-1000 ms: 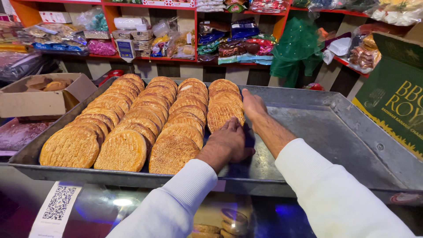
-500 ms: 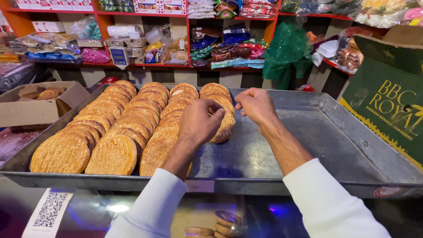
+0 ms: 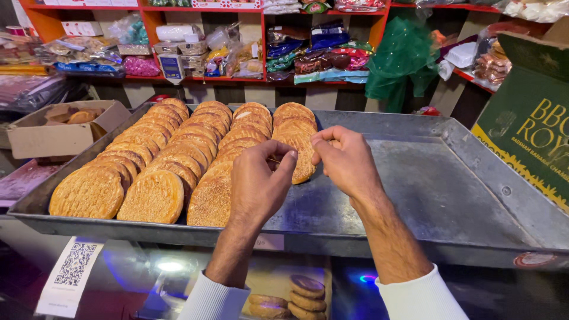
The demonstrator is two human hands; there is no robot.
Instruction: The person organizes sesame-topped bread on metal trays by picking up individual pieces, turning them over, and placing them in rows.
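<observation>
Shop shelves (image 3: 237, 53) behind, metal tray (image 3: 450, 195) below: your left hand (image 3: 258, 184) and right hand (image 3: 344, 160) pinch fingers together over golden, sesame-flecked round flatbreads (image 3: 178, 154), overlapping rows.

bakery shop | tray (image 3: 415, 178) of flatbreads (image 3: 154, 195) | stocked shelves (image 3: 201, 9)
</observation>
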